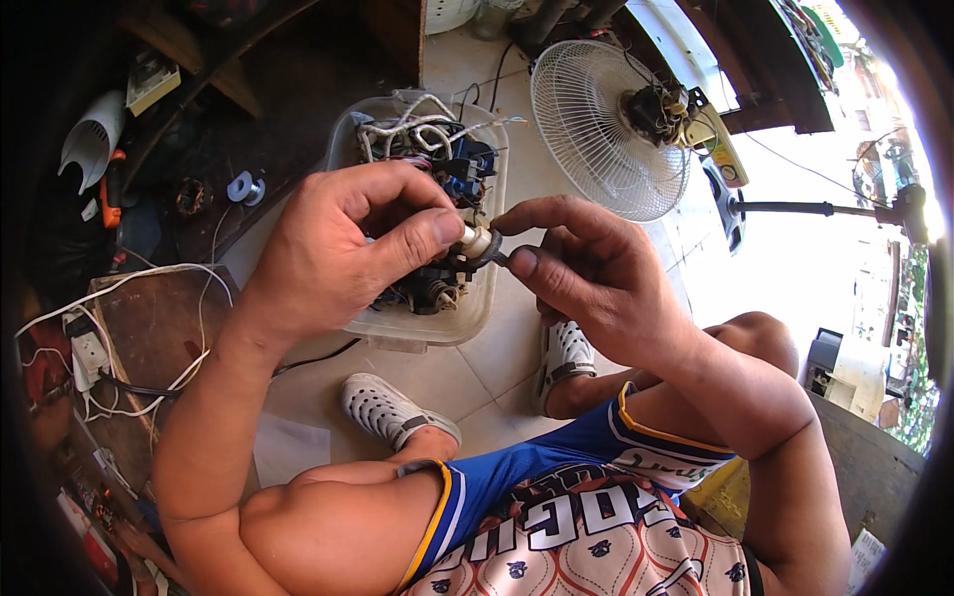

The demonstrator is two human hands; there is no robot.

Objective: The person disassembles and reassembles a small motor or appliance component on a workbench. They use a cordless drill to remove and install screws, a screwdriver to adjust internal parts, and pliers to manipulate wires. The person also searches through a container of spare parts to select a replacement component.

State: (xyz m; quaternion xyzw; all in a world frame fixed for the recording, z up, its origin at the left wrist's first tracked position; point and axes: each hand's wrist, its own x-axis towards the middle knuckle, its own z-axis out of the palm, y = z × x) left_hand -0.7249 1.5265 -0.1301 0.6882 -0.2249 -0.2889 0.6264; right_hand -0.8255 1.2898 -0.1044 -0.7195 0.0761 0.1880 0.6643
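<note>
Both hands meet over a clear plastic tub, pinching a small cream-white cylindrical part with a dark collar (480,241). My left hand (368,233) grips its pale end between thumb and forefinger. At the dark end, my right hand (586,258) pinches with thumb and forefinger, the other fingers curled. Exactly what the part is cannot be made out. Below the hands, the plastic tub (482,323) holds a jumble of electrical parts. Among them are a bundle of white cable (422,124) and a blue part (472,167). My hands hide the middle of the tub.
A fan head with a white wire grille (596,129) lies beyond the tub on the right. At left are a wooden board (149,328), white cords, a white power strip (89,348), a wire spool (245,189) and an orange-handled tool (111,204). My feet flank the tub's near side.
</note>
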